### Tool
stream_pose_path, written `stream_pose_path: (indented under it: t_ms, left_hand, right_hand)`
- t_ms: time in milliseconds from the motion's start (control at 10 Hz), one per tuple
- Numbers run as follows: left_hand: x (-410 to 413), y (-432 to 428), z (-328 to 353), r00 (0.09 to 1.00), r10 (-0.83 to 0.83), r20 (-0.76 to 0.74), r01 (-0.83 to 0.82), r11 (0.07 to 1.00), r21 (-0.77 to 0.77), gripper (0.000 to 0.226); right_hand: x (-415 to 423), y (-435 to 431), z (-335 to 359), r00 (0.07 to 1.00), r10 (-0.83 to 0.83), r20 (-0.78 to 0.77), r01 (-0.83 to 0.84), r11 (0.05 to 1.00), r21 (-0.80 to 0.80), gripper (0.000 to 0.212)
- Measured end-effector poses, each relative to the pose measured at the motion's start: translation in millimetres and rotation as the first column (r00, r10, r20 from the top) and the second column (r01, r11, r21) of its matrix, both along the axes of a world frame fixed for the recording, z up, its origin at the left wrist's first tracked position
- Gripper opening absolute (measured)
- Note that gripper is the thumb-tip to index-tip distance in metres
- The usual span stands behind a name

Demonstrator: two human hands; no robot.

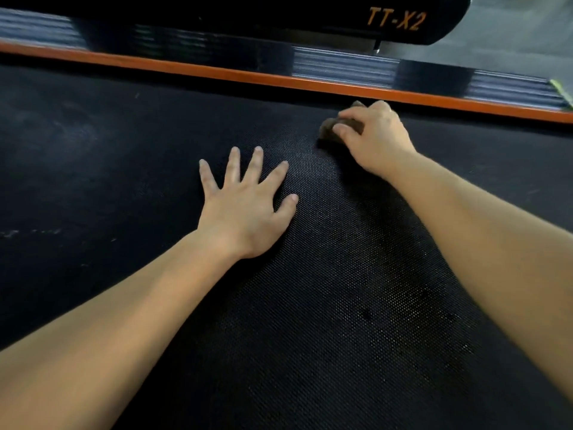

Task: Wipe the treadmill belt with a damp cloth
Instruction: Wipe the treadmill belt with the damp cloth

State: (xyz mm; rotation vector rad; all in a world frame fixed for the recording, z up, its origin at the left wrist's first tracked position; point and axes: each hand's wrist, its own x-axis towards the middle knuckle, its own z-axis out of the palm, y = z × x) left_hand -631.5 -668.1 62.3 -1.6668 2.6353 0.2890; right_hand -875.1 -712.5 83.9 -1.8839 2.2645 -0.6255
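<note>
Now right hand (375,141) presses cloth (333,127) on belt (325,305), left hand (245,209) flat

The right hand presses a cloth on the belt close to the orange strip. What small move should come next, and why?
Probably draw the right hand and its brown cloth back toward the body. The cloth already sits near the orange strip at the belt's far edge, so little belt remains beyond it, while much lies nearer. The left hand rests flat, fingers spread, beside that path.
</note>
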Motion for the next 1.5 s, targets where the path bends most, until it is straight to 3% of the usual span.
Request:
stream_pose_path:
  t_ms: [100, 300, 400, 600, 700, 800, 900, 1000, 1100, 1200, 1300, 1400, 1500]
  left_hand:
    - [0, 0, 1, 1.0, 0.001, 0.004, -0.001, 1.0, -0.002, 0.07]
    - [0, 0, 0, 1.0, -0.003, 0.001, 0.003, 1.0, 0.002, 0.07]
    - [-1, 0, 0, 1.0, -0.002, -0.005, 0.002, 1.0, 0.007, 0.07]
    - [0, 2, 0, 1.0, 0.004, -0.013, -0.004, 1.0, -0.013, 0.07]
    - [-1, 2, 0, 1.0, 0.002, -0.003, -0.002, 1.0, -0.012, 0.069]
    - [0, 2, 0, 1.0, 0.0, 0.0, 0.0, 1.0, -0.012, 0.071]
    - [0, 3, 0, 1.0, -0.007, 0.0, 0.007, 1.0, -0.016, 0.071]
    - [0, 2, 0, 1.0, -0.005, 0.002, 0.006, 1.0, -0.014, 0.071]
    - [0, 2, 0, 1.0, -0.004, 0.008, 0.004, 1.0, -0.013, 0.071]
    - [1, 2, 0, 1.0, -0.008, 0.016, 0.008, 1.0, -0.007, 0.072]
    - [1, 3, 0, 1.0, -0.011, 0.004, 0.011, 1.0, -0.007, 0.071]
    - [1, 3, 0, 1.0, -0.005, 0.0, 0.005, 1.0, 0.0, 0.07]
    - [1, 2, 2, 1.0, -0.007, 0.017, 0.007, 1.0, 0.009, 0.07]
  right_hand:
    - [10, 5, 0, 0.995, 0.09, -0.043, -0.087, 0.994, 0.063, 0.051]
    - [15, 23, -11, 0.974, 0.119, -0.192, -0.137, 0.987, -0.082, 0.043]
    - [10, 12, -11, 0.985, 0.138, -0.099, -0.145, 0.988, -0.058, 0.036]
    - [-11, -28, -1, 0.981, -0.189, 0.052, 0.192, 0.98, -0.052, 0.029]
    - [11, -12, -10, 0.997, 0.052, -0.055, -0.057, 0.994, -0.093, 0.03]
    - [6, -6, -12, 0.975, 0.194, -0.105, -0.202, 0.977, -0.074, 0.031]
    - [-25, -27, 0, 0.993, -0.101, -0.068, 0.096, 0.993, -0.068, 0.03]
    - [-21, -29, -1, 0.984, -0.172, -0.048, 0.169, 0.983, -0.069, 0.031]
    - [0, -9, -12, 0.993, 0.096, -0.064, -0.1, 0.993, -0.062, 0.03]
    - [-15, -3, -9, 0.976, 0.149, -0.156, -0.16, 0.986, -0.057, 0.031]
    - [-47, -13, 0, 0.975, -0.194, -0.112, 0.186, 0.98, -0.076, 0.033]
    - [-25, 2, -6, 0.985, -0.113, -0.129, 0.105, 0.992, -0.069, 0.032]
    - [-10, 35, -13, 0.98, 0.166, -0.113, -0.174, 0.982, -0.068, 0.031]
